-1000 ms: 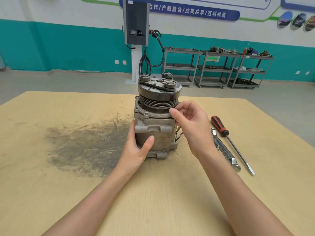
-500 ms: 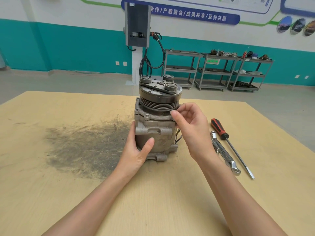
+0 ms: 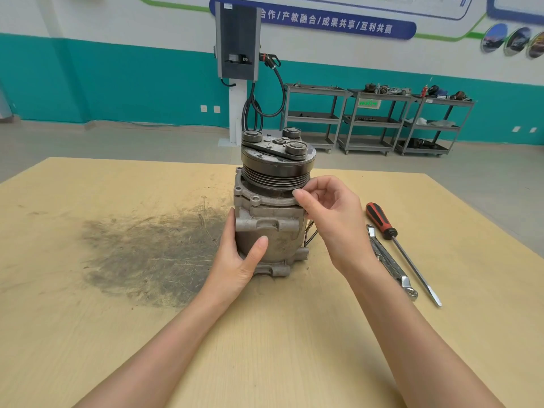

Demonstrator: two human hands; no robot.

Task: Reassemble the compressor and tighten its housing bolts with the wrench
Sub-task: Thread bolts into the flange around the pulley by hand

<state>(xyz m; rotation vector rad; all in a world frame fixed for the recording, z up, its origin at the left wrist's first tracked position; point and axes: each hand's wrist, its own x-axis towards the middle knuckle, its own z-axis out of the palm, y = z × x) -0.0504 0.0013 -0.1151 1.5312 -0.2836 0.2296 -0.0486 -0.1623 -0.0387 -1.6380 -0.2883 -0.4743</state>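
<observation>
The grey compressor (image 3: 272,222) stands upright on the wooden table (image 3: 88,343), its dark grooved pulley (image 3: 276,169) on top. My left hand (image 3: 238,262) grips the lower housing from the left, thumb across the front. At the right rim of the housing flange, just under the pulley, my right hand (image 3: 335,219) pinches with thumb and forefinger. What it pinches looks like a housing bolt, mostly hidden by the fingertips. The wrench (image 3: 393,262) lies on the table to the right of my right wrist, untouched.
A red-handled screwdriver (image 3: 382,220) lies just right of the wrench. A dark greasy stain (image 3: 147,254) covers the table left of the compressor. Metal carts (image 3: 379,122) and a wall charger (image 3: 238,39) stand far behind the table.
Both hands stay in place on the compressor. My right fingertips have shifted slightly at the flange rim. The view has dipped a little.
</observation>
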